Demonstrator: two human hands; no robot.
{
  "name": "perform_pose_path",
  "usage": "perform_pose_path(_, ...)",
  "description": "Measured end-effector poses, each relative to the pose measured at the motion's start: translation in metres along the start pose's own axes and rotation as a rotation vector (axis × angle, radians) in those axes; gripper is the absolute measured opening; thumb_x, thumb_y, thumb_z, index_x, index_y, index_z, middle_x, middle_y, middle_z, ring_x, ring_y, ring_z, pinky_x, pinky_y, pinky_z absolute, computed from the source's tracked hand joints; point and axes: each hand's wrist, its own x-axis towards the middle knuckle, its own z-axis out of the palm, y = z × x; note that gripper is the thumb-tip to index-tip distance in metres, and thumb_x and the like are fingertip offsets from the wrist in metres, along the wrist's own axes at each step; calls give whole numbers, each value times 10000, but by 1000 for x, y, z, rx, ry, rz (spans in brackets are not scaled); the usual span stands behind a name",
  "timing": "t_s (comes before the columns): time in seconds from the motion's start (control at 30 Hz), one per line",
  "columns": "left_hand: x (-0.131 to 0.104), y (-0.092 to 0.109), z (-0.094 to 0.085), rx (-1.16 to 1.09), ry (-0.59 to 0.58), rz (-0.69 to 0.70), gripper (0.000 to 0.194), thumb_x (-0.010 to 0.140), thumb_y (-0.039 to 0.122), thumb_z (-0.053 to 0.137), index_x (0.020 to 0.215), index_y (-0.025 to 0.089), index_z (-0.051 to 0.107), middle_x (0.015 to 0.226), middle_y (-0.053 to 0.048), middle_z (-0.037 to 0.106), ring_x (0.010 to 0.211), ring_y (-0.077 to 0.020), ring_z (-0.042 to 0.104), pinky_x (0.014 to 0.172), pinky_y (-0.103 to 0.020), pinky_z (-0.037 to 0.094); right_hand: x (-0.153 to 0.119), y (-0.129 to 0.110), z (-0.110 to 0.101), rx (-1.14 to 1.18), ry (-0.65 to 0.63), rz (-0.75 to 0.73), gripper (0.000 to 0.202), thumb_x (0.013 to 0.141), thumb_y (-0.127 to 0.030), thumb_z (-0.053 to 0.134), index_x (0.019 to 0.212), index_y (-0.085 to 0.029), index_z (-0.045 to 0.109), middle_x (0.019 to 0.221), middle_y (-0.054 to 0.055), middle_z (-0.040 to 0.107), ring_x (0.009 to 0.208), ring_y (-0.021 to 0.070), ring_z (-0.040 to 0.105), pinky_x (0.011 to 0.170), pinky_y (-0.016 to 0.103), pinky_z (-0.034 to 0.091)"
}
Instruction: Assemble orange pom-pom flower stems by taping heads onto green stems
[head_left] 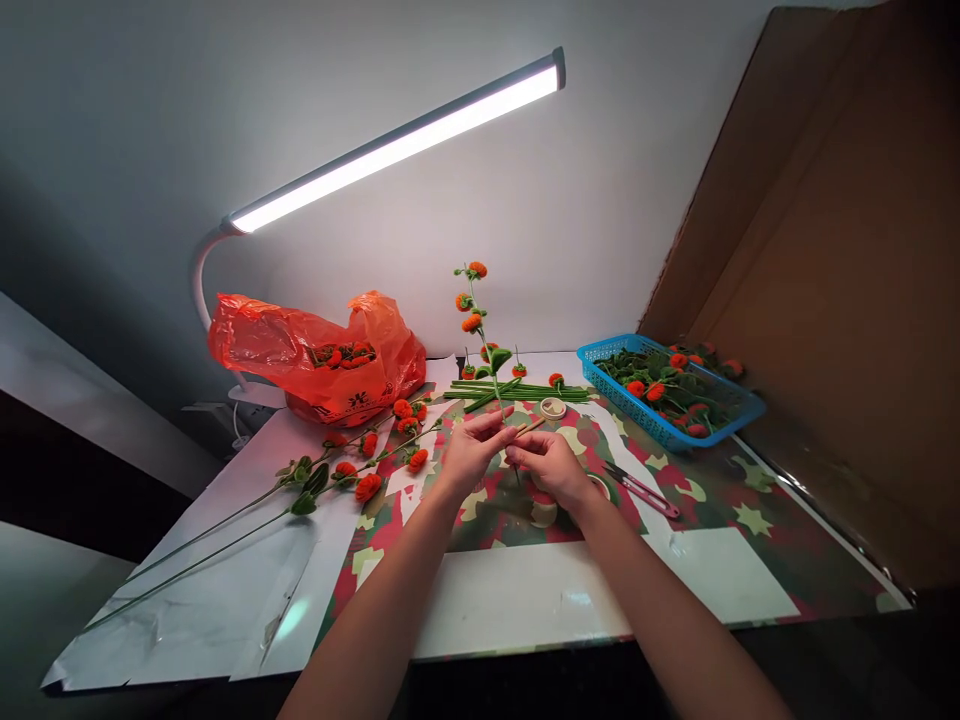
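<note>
Clenched around a flower stem (pixel 496 386), left hand (pixel 475 452) partly hides it; right hand (pixel 553 468) meets it, fingers bunched, contact with brown strip (pixel 534 425) indeterminable.

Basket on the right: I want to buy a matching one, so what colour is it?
The basket is bright blue, seen best in the head view.

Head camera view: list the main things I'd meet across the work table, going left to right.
Red plastic bag → left hand → right hand → blue basket.
</note>
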Motion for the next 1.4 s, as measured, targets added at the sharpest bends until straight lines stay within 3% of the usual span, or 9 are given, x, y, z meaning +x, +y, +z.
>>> perform_pose_path(0.13, 0, 1, -2, -27, -15, -42, 361, 589, 283, 788, 926, 166, 735, 705, -21, 674, 624, -110, 549, 593, -225, 426, 1, 3, -8, -47, -71, 49, 263, 593, -378, 767, 683, -142, 696, 631, 21, 626, 578, 111, 520, 541, 248, 403)
perform_pose_path(0.23, -1, 2, -2, -89, -39, -72, 397, 639, 307, 756, 1010, 173, 709, 671, -21, 662, 605, -110, 551, 575, -221, 418, 0, 3, -13, -73, -111, 74, 276, 637, -405, 738, 747, -153, 704, 649, 26, 624, 551, 113, 507, 473, 239, 369)
perform_pose_path(0.47, -3, 1, -2, -220, -107, -97, 416, 635, 301, 762, 1028, 182, 699, 710, -17, 652, 615, -92, 551, 620, -224, 442, -3, -7, -16, -3, -270, 56, 282, 666, -414, 719, 684, -135, 682, 672, 30, 615, 667, 125, 536, 639, 262, 415)
perform_pose_path(0.6, -1, -2, 0, -56, 2, -72, 411, 570, 262, 802, 958, 157, 713, 653, 1, 654, 582, -106, 555, 595, -241, 444, -1, -5, -14, -72, -144, -5, 267, 667, -405, 714, 653, -142, 671, 649, 16, 600, 617, 112, 504, 593, 255, 388)
perform_pose_path(0.7, 1, -4, 1, -51, 155, -72, 330, 481, 228, 839, 770, 129, 714, 629, -9, 667, 571, -113, 572, 587, -242, 453, 1, 2, -8, -100, -44, -17, 264, 643, -401, 727, 650, -144, 669, 619, 12, 609, 602, 116, 506, 585, 256, 388)
perform_pose_path(0.77, 2, -5, 0, -81, 179, -94, 307, 454, 220, 847, 707, 125, 700, 638, -17, 676, 577, -111, 583, 597, -239, 460, 2, 6, -6, -88, -13, -13, 264, 638, -405, 729, 659, -148, 674, 620, 13, 617, 603, 120, 512, 576, 255, 389)
perform_pose_path(1.07, 0, -3, 0, -237, 61, -111, 339, 509, 249, 830, 814, 149, 721, 702, -33, 687, 668, -125, 617, 634, -231, 471, -1, 4, -16, 79, -236, 238, 335, 673, -457, 709, 775, -142, 662, 680, 14, 601, 445, 59, 407, 361, 203, 246)
perform_pose_path(1.2, -2, -3, 1, -311, -17, -115, 309, 527, 253, 823, 803, 153, 726, 660, -19, 661, 639, -98, 590, 636, -214, 461, -1, 0, -23, 81, -292, 300, 356, 660, -459, 725, 789, -135, 652, 730, 39, 626, 475, 67, 449, 357, 193, 250)
perform_pose_path(1.4, -3, -6, 2, -91, -66, -11, 308, 630, 317, 761, 895, 164, 726, 747, -30, 644, 660, -113, 574, 610, -233, 461, -1, 0, -18, 47, -175, 181, 369, 636, -474, 732, 739, -128, 662, 674, 27, 600, 490, 73, 442, 379, 198, 266)
